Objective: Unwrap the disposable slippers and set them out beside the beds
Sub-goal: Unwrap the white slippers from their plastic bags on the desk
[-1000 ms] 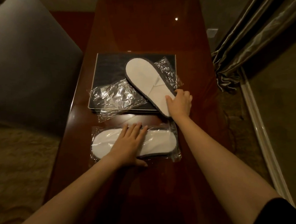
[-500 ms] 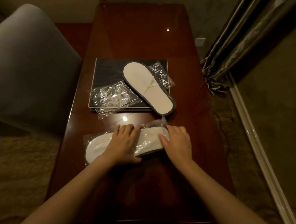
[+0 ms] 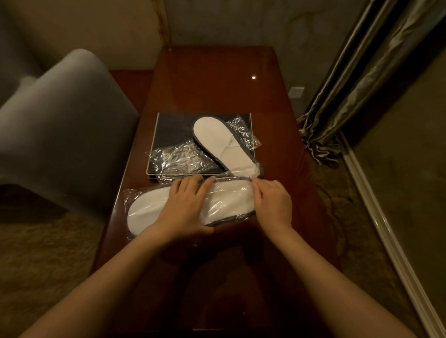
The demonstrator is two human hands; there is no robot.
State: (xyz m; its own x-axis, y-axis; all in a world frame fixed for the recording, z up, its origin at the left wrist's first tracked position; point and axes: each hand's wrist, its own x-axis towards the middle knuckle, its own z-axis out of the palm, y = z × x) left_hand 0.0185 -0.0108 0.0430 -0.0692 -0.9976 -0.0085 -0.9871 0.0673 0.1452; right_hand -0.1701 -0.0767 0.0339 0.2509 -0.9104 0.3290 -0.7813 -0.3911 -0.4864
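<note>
A wrapped pair of white slippers [image 3: 151, 209] in clear plastic lies across the near part of the wooden table [image 3: 212, 91]. My left hand [image 3: 185, 207] rests flat on its middle, fingers spread. My right hand [image 3: 272, 203] pinches the plastic at the packet's right end, where the wrapper edge is pulled taut. Behind them an unwrapped white slipper pair [image 3: 223, 145] with a grey rim lies diagonally on an empty crumpled wrapper [image 3: 179, 161], over a dark flat box [image 3: 170, 130].
A grey upholstered chair [image 3: 52, 132] stands close at the table's left. Heavy curtains [image 3: 367, 68] hang at the right, with a pale baseboard [image 3: 393, 236] running along the carpeted floor [image 3: 34, 258]. A wall closes the far end of the table.
My right hand let go of the unwrapped slipper pair and came down to the right end of the wrapped packet, gripping its plastic. My left hand stayed on the packet.
</note>
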